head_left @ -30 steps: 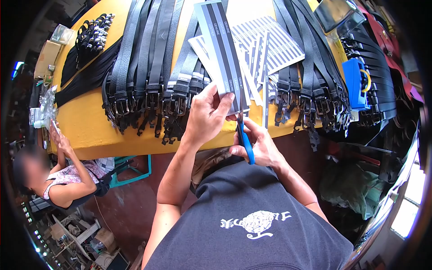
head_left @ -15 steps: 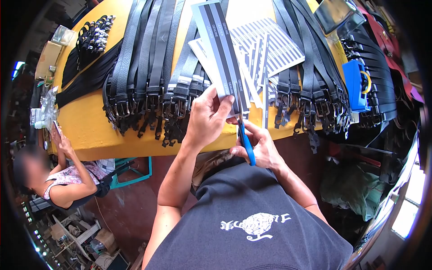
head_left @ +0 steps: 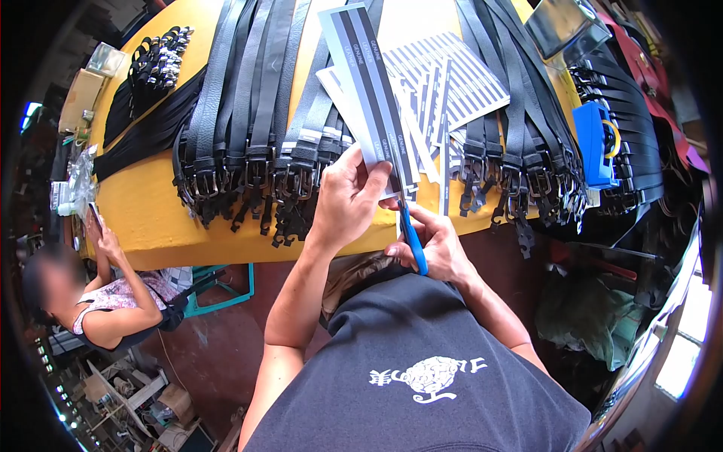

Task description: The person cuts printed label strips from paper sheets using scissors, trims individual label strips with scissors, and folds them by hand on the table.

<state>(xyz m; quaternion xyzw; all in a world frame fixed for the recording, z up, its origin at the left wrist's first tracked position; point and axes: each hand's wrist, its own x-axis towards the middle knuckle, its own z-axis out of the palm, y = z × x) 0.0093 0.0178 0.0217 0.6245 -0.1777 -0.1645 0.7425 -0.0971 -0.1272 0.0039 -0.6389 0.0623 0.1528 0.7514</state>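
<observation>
In the head view my left hand (head_left: 350, 194) pinches the lower end of a striped label strip (head_left: 360, 75) between thumb and fingers. The strip is printed "GENUINE LEATHER" in dark and light bands. My right hand (head_left: 440, 248) is wrapped round blue-handled scissors (head_left: 413, 245), which point up at the strip's bottom edge. Their blades meet the strip's lower right part, close to my left fingertips; the exact contact is partly hidden. Behind the strip, more cut strips and striped label sheets (head_left: 459, 79) lie on the yellow table (head_left: 151, 237).
Black belts with buckles (head_left: 256, 113) lie in bundles left of the labels, with more belts (head_left: 520, 113) to the right. A blue tape dispenser (head_left: 595, 143) stands at the right edge. At left, a seated person (head_left: 124, 301) holds a phone (head_left: 96, 218) beside a green stool (head_left: 222, 294).
The label strip's upper end has shifted very slightly left. The scissors and my right fingers have moved only a little; my left hand keeps its grip.
</observation>
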